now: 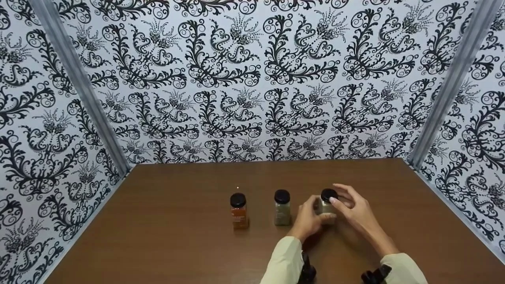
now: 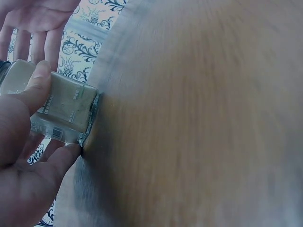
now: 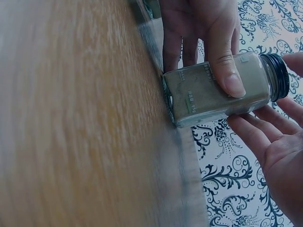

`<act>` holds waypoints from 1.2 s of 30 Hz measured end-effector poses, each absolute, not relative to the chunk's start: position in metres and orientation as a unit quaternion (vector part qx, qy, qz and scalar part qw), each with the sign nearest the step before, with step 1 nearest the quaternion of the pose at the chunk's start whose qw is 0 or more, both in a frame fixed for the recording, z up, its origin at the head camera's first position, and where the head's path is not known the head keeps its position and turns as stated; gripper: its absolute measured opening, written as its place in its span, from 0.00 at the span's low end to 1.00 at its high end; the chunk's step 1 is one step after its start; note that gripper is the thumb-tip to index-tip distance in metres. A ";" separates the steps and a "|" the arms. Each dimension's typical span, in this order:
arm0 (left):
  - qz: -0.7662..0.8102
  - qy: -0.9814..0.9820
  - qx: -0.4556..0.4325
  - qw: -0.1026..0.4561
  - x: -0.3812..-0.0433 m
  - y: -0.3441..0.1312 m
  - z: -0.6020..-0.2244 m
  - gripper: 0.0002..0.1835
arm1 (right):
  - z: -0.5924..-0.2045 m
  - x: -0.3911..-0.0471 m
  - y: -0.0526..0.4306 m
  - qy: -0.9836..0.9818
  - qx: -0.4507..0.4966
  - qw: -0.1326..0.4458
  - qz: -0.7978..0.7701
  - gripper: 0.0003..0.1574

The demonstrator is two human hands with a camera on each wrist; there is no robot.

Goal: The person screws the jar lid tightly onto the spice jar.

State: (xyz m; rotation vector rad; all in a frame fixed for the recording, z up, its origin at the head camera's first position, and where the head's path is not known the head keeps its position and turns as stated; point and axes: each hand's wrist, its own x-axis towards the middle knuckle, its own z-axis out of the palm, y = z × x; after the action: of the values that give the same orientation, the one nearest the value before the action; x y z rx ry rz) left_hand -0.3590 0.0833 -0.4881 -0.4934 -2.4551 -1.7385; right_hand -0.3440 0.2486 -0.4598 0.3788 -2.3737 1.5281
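My left hand (image 1: 309, 217) grips a square glass spice jar (image 3: 213, 90) filled with greyish-beige powder, thumb across its near face and fingers behind. The jar stands upright on the table, its base at the wood in both wrist views. Around the black lid (image 3: 277, 77) is my right hand (image 1: 358, 211), its fingers fairly straight and spread. In the head view the right thumb lies at the lid's edge, and the other fingertips are close beside the jar's shoulder. Just left of my left hand stands a jar of grey-green seasoning (image 1: 282, 213) with a black lid.
Farther left stands a jar of orange-red spice (image 1: 239, 215), also black-lidded. All three jars form a rough row across the brown wooden table (image 1: 177, 221). Panels with black scroll patterns (image 1: 244, 79) rise behind the table and along both sides.
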 end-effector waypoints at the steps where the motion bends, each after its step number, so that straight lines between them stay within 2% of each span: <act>1: -0.570 -0.804 -0.162 0.046 -0.359 0.083 -0.488 0.24 | -0.460 -0.344 0.249 -0.824 0.133 0.149 0.530 0.26; 14: -0.566 -0.809 -0.152 0.045 -0.360 0.084 -0.488 0.23 | -0.460 -0.345 0.249 -0.810 0.152 0.164 0.542 0.19; 22: -0.565 -0.809 -0.154 0.049 -0.359 0.084 -0.488 0.23 | -0.459 -0.345 0.247 -0.817 0.125 0.139 0.545 0.24; 26: -0.558 -0.813 -0.154 0.052 -0.358 0.084 -0.488 0.23 | -0.459 -0.344 0.250 -0.835 0.127 0.146 0.516 0.26; 36: -0.542 -0.825 -0.146 0.060 -0.358 0.085 -0.487 0.23 | -0.461 -0.347 0.250 -0.830 0.156 0.171 0.507 0.21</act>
State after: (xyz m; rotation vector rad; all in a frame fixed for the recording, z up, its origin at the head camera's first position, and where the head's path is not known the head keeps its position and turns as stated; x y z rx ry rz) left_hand -0.3577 0.0849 -0.4865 -0.4423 -2.4969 -1.6417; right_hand -0.3467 0.2502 -0.4613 0.4429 -2.3575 1.4400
